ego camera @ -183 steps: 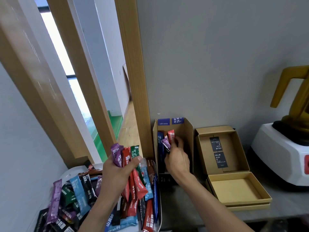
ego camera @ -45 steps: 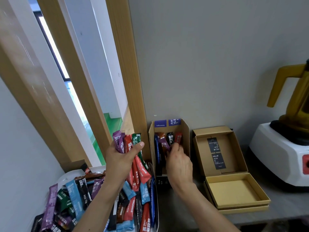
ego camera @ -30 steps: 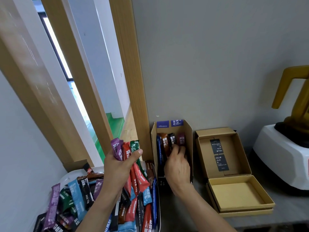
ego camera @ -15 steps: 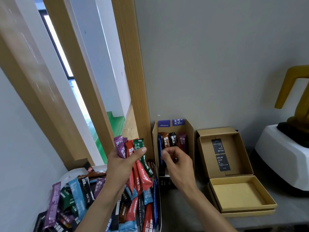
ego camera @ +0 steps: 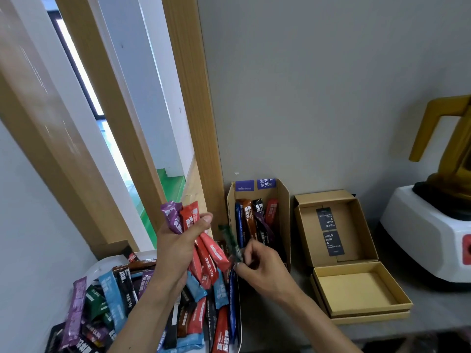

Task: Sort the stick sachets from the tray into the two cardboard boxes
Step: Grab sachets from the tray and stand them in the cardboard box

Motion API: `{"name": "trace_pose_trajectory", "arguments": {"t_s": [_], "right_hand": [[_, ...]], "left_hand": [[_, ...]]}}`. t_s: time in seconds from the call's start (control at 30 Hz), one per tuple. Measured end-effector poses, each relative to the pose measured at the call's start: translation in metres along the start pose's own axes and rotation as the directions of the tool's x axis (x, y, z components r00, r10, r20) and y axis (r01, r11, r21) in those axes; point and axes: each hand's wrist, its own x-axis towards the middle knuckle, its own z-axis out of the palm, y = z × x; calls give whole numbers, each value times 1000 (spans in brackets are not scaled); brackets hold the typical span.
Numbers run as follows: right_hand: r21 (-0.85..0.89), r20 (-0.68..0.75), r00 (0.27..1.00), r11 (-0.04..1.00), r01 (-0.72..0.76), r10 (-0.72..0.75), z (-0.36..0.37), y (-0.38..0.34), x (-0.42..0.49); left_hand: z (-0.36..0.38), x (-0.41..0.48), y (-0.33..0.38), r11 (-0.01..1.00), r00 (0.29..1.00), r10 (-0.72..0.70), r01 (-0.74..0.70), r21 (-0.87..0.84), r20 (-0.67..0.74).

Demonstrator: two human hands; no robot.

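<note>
My left hand (ego camera: 175,248) grips a bunch of purple and red stick sachets (ego camera: 201,240) above the tray (ego camera: 102,263), which is heaped with many coloured sachets. My right hand (ego camera: 260,266) pinches a green sachet (ego camera: 230,244) by its lower end, just right of the bunch and in front of the tall narrow cardboard box (ego camera: 283,215). That box holds several sachets standing upright: blue, brown, black, red. The wide cardboard box (ego camera: 362,284) to the right lies open with no sachets inside, only black labels on its raised lid.
A white appliance base (ego camera: 428,238) with a yellow jug stands at the far right. The boxes back onto a grey wall; a wooden frame post (ego camera: 193,123) rises just left of the tall box. The counter's front edge runs below the wide box.
My right hand has come out of the tall box, moved left to the bunch and taken the green sachet out of it. The left hand has stayed roughly in place.
</note>
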Motion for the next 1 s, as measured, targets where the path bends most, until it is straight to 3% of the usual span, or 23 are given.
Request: {"name": "trace_pose_trajectory", "arguments": {"t_s": [0.07,0.17,0.33,0.7,0.8,0.9,1.0], "right_hand": [[-1,-32,999,1000,27,-27,4,7,-3],[-81,-136,981,989,126,-136,8,11,-4],[-253,-104,960,940,229,-261,7,12,0],[-443,-5,956,858,260,-293,-4,7,-8],[-296,-61,960,923,245,-274,-5,5,-11],[-30,-174,980,996,88,-92,-6,-2,-13],[32,-216,976,999,19,-12,-8,-6,-14]], "left_hand": [[-5,5,6,999,1000,18,-18,29,-26],[-9,4,14,990,998,39,-45,132,45],[-3,-5,6,952,990,42,-80,297,134],[9,-14,7,982,987,71,-94,161,144],[10,-10,7,976,987,120,-136,170,104],[9,-6,9,958,984,167,-177,224,66],[5,-2,9,962,987,156,-160,223,35]]}}
